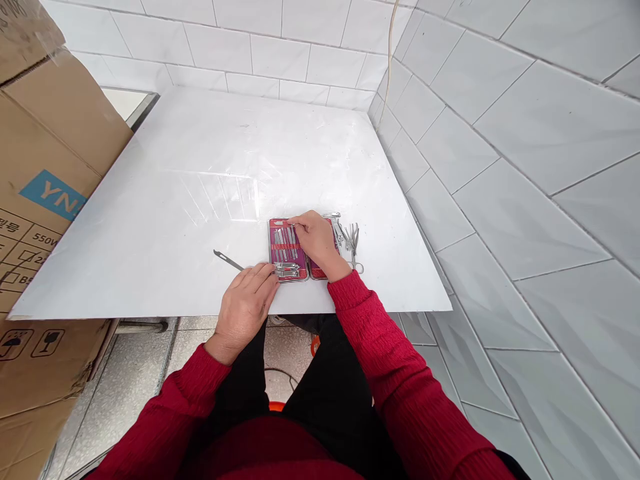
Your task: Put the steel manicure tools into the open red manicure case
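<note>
Can't see much of the right half of the red-and-purple case (302,259) beneath the right hand (315,237) (nor the lower end of the slim tool (228,259), behind the left hand (245,301)). Can't separate the overlapping small tools (353,235) alongside. Can't follow the cardboard boxes (55,127) past the left edge.

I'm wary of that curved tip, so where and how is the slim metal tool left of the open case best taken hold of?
Probably pinch the slim metal tool across its visible middle, coming from above on its far side. Its curved tip points left and the left hand hides the other end, so the narrow stretch between looks the safer hold.
</note>
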{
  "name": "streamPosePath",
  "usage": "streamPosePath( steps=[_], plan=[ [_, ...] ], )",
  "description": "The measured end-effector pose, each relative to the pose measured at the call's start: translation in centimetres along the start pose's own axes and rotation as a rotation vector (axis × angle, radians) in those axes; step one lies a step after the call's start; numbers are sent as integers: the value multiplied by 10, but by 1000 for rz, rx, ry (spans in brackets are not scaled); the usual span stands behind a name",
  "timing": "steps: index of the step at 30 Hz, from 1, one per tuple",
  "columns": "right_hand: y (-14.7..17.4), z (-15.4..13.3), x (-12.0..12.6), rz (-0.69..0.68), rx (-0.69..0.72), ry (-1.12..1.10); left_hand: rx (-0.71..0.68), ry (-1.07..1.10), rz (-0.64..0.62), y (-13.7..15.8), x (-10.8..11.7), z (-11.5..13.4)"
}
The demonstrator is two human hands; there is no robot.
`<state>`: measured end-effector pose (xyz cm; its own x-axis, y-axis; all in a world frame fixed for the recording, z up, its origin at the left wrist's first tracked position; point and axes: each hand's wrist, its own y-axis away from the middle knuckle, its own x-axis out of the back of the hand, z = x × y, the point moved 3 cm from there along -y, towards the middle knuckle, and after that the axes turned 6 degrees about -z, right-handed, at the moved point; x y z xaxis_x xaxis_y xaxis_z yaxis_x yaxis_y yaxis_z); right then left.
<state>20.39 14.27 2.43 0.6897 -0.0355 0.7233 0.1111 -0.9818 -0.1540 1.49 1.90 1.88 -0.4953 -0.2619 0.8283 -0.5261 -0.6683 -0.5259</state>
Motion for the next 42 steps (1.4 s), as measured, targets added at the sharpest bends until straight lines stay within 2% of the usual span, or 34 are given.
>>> streamPosePath(
  steps=[4,8,11,13,18,20,23,27,31,38,42],
  plan=[
    [0,1,1,32,0,-29,9,13,-6,0,0,0],
    [3,1,7,72,-65,-76,18,22,-20,1,-1,0],
    [9,-17,9,86,-46,-49,6,0,-17,1,-1,1],
    [13,-41,4,-4,25,7,-3,-23,-15,2,-2,2],
    [17,-114,-30,-443,154,339,-3,-24,-13,5,-8,-1],
    [15,-134,-44,-538,175,485,-22,-17,-22,7,-12,-3],
    [10,-152,-61,-580,190,633,-16,-21,-72,10,-20,-5],
    [11,-159,-76,-586,222,694,59,-30,-141,14,-30,-8],
    [15,-157,-84,-574,255,661,79,-41,-152,16,-34,-9],
    [11,-148,-77,-613,210,667,13,-65,-99,14,-23,-3],
    [9,-143,-75,-598,218,582,6,-55,-79,12,-17,-2]
  ],
)
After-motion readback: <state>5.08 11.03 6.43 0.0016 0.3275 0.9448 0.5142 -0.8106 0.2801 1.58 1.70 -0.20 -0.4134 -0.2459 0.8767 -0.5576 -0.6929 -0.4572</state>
